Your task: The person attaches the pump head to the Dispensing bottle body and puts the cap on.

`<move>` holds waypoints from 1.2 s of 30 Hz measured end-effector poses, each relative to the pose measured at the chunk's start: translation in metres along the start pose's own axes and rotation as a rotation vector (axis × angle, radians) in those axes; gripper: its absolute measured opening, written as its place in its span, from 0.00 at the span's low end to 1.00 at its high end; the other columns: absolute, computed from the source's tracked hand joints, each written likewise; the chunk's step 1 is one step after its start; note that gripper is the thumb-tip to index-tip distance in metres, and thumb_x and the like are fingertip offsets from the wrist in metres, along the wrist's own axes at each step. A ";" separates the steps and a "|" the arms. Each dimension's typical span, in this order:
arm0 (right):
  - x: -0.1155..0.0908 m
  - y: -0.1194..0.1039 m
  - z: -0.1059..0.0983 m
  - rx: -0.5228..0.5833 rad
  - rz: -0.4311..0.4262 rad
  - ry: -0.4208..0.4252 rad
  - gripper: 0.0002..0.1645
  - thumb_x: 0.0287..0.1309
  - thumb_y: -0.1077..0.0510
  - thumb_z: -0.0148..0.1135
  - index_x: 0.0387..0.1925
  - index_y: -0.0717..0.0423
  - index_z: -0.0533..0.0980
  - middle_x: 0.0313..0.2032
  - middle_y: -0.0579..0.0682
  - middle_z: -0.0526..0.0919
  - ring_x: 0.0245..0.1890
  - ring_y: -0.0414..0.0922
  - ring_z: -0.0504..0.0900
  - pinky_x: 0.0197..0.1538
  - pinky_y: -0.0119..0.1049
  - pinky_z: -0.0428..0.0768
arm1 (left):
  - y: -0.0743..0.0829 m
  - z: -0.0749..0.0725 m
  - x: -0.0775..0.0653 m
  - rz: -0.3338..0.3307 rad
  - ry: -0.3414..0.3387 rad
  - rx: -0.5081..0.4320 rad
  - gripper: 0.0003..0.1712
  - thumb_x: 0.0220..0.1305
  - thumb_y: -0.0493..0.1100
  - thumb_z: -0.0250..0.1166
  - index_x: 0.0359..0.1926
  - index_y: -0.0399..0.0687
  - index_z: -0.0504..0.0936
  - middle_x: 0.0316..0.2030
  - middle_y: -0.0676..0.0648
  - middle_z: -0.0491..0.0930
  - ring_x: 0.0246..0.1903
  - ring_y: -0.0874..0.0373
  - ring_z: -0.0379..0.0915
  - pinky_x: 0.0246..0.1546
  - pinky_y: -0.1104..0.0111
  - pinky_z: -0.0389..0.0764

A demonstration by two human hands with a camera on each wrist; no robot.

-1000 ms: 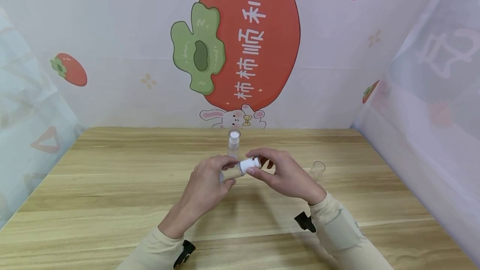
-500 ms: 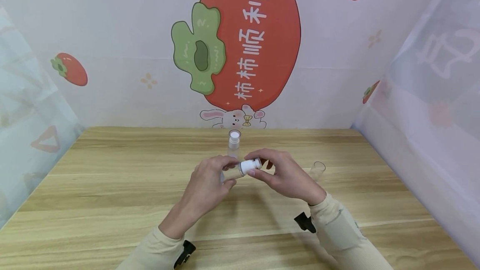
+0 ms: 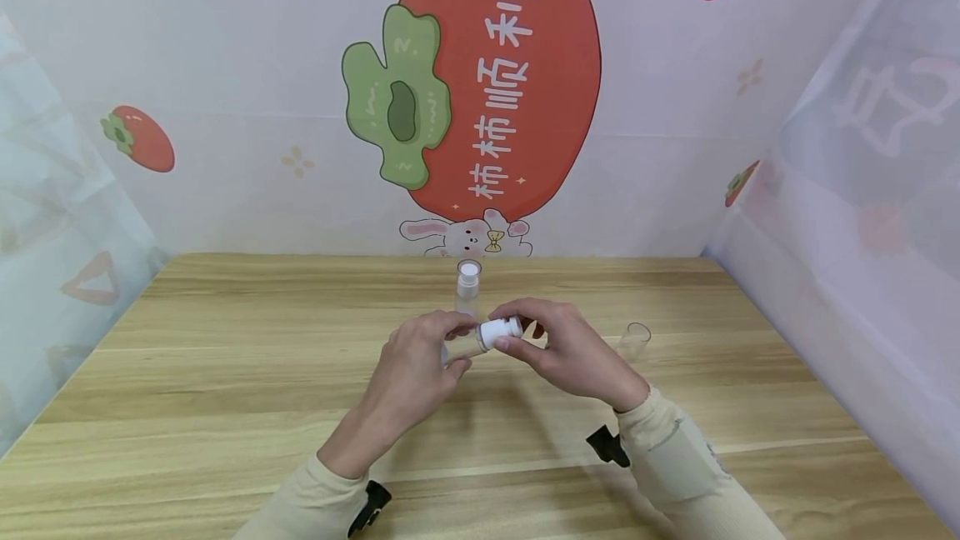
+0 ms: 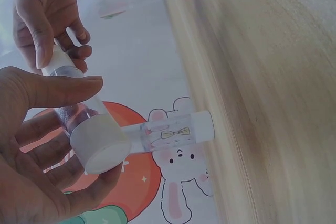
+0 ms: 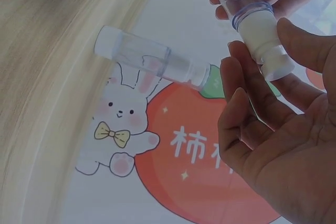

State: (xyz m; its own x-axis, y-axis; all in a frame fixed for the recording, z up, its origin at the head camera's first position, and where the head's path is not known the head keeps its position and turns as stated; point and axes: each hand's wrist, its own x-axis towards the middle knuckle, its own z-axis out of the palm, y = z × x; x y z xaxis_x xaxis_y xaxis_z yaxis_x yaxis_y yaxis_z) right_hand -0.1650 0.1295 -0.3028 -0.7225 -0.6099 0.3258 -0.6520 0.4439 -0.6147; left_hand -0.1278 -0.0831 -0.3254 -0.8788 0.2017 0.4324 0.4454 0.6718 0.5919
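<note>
A small clear pump bottle with a white base and a white pump head (image 3: 495, 332) is held tilted between both hands above the table. The left hand (image 3: 412, 369) grips its clear body, thumb on one side and fingers on the other; the white base (image 4: 100, 142) shows in the left wrist view. At the other end the right hand (image 3: 573, 348) pinches the white collar and pump (image 5: 262, 40) between thumb and fingers. Just behind the hands stands a second clear bottle (image 5: 142, 53) with a white base and white top, upright on the table.
A clear cap (image 3: 634, 340) stands on the wooden table (image 3: 247, 357), right of the hands and partly behind the right wrist. A printed cloth backdrop (image 3: 247, 48) rises at the table's far edge, with cloth on both sides.
The right hand shifts very slightly at the white pump end. The bottle and the left hand stay in place.
</note>
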 end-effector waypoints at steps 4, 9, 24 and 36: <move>0.000 -0.001 0.001 0.003 0.007 0.000 0.13 0.64 0.59 0.70 0.49 0.48 0.82 0.35 0.35 0.82 0.37 0.39 0.78 0.39 0.46 0.78 | 0.000 0.000 0.000 0.002 0.003 0.003 0.25 0.45 0.25 0.78 0.47 0.41 0.86 0.42 0.44 0.88 0.44 0.50 0.84 0.43 0.51 0.82; 0.001 -0.001 0.001 0.001 0.017 -0.015 0.13 0.64 0.58 0.70 0.50 0.47 0.82 0.36 0.35 0.82 0.38 0.39 0.78 0.40 0.45 0.78 | -0.001 0.001 0.000 -0.003 -0.002 0.009 0.25 0.45 0.25 0.79 0.47 0.41 0.86 0.42 0.45 0.87 0.44 0.50 0.84 0.44 0.51 0.82; -0.002 0.005 -0.009 -0.056 0.028 -0.003 0.20 0.62 0.56 0.72 0.55 0.54 0.80 0.42 0.38 0.84 0.40 0.40 0.81 0.43 0.40 0.79 | -0.006 0.000 0.002 -0.038 -0.019 -0.016 0.24 0.44 0.26 0.80 0.46 0.42 0.87 0.41 0.45 0.88 0.42 0.52 0.84 0.44 0.53 0.82; -0.006 0.015 -0.028 -0.103 0.100 -0.004 0.23 0.62 0.54 0.72 0.57 0.53 0.79 0.44 0.43 0.85 0.43 0.44 0.82 0.46 0.46 0.79 | -0.006 -0.001 0.003 -0.068 -0.024 -0.018 0.25 0.45 0.27 0.80 0.47 0.42 0.87 0.41 0.46 0.88 0.41 0.53 0.83 0.43 0.54 0.82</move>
State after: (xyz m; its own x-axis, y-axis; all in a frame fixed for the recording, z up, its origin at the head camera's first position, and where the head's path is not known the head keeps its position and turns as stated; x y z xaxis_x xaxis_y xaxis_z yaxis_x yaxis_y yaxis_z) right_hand -0.1772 0.1585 -0.2937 -0.7845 -0.5615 0.2634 -0.5968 0.5679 -0.5668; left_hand -0.1328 -0.0872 -0.3275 -0.9111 0.1730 0.3741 0.3869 0.6718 0.6316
